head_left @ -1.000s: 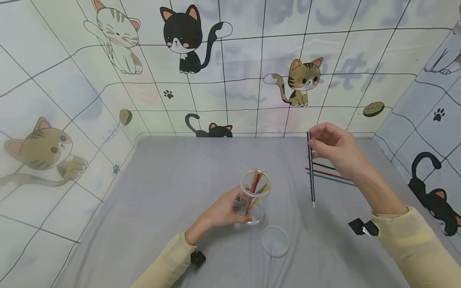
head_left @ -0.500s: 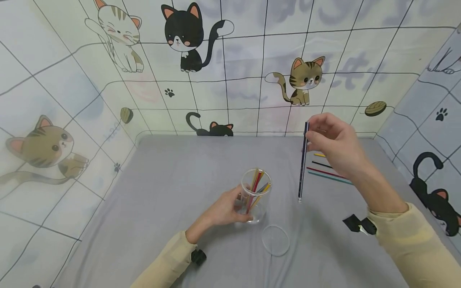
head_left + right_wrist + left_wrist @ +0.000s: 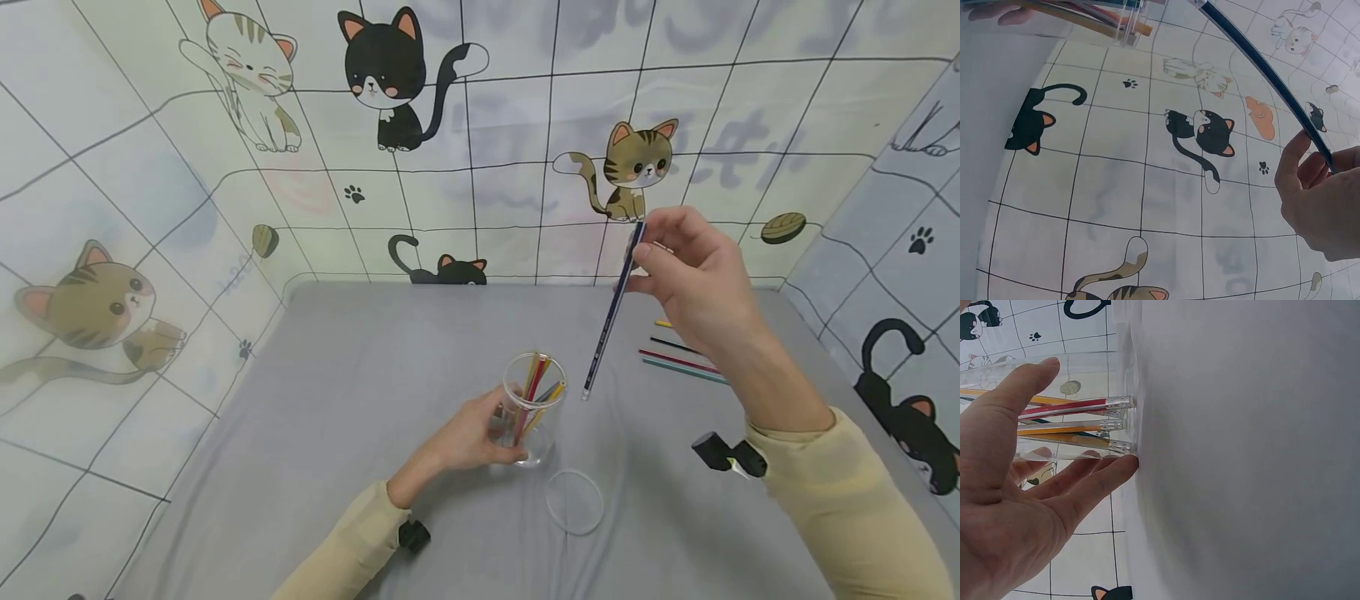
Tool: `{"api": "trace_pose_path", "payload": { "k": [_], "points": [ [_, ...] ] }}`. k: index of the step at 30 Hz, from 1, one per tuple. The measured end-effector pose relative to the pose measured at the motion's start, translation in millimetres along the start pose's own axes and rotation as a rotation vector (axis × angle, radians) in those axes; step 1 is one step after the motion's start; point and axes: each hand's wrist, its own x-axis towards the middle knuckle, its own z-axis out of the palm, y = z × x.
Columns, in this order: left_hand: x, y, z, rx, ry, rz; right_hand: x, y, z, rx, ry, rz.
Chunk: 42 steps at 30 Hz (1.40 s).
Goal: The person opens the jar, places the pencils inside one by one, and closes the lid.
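Note:
My left hand [image 3: 465,435] holds a clear glass jar [image 3: 536,454] upright on the grey cloth, fingers and thumb round its lower part. Several pencils [image 3: 534,379], red, yellow and grey among them, lean inside it. The left wrist view shows their silver-banded ends [image 3: 1116,403] down at the jar's base. Raised at the right, my right hand [image 3: 697,279] pinches a dark blue pencil [image 3: 609,321] near its upper end. That pencil slants down to the left, its silvery lower end right of the jar's rim and apart from it.
Yellow, black, red and teal pencils [image 3: 686,369] lie on the cloth at the right, partly behind the right wrist. A clear round lid-like disc [image 3: 574,502] lies in front of the jar. Cat-patterned sheets [image 3: 510,200] wall the table's back and sides.
My right hand has risen and moved slightly left, and the blue pencil's lower end has swung left towards the jar. The left hand and jar stay put.

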Motion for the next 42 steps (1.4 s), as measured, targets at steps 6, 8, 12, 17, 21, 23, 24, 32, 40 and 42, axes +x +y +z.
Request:
{"api": "trace_pose_path", "payload": {
  "k": [6, 8, 12, 17, 21, 23, 24, 32, 40, 42],
  "points": [
    [0.1, 0.2, -0.1, -0.009, -0.003, -0.012, 5.3, 0.1, 12.5, 0.002, 0.003, -0.056],
    [0.1, 0.1, 0.0, -0.006, -0.003, -0.013, 6.9, 1.7, 15.9, 0.002, -0.004, -0.066],
    [0.1, -0.4, 0.2, 0.006, -0.002, -0.009, 10.0, 6.8, 19.6, 0.018, -0.016, -0.063],
    [0.3, -0.7, 0.3, 0.025, 0.000, -0.004, 12.1, 13.4, 21.1, 0.003, -0.008, -0.046],
    [-0.1, -0.6, 0.0, 0.041, 0.003, 0.002, 11.4, 19.9, 21.1, -0.012, -0.004, -0.014],
    [-0.4, -0.8, -0.2, 0.047, 0.000, 0.001, 10.0, 24.3, 20.7, -0.039, -0.009, 0.005],
    [-0.6, -0.6, -0.3, 0.048, -0.002, 0.001, 9.5, 27.1, 20.3, -0.054, -0.016, 0.011],
    [-1.1, -1.5, 0.4, 0.051, -0.001, -0.001, 3.1, 49.8, 19.9, -0.120, -0.077, 0.055],
    [-0.5, -0.4, 0.2, 0.062, 0.004, 0.006, -5.9, 63.9, 22.2, -0.177, -0.113, 0.083],
    [-0.3, 0.4, -0.1, 0.062, 0.006, 0.005, -8.4, 66.8, 22.3, -0.202, -0.116, 0.095]
  ]
}}
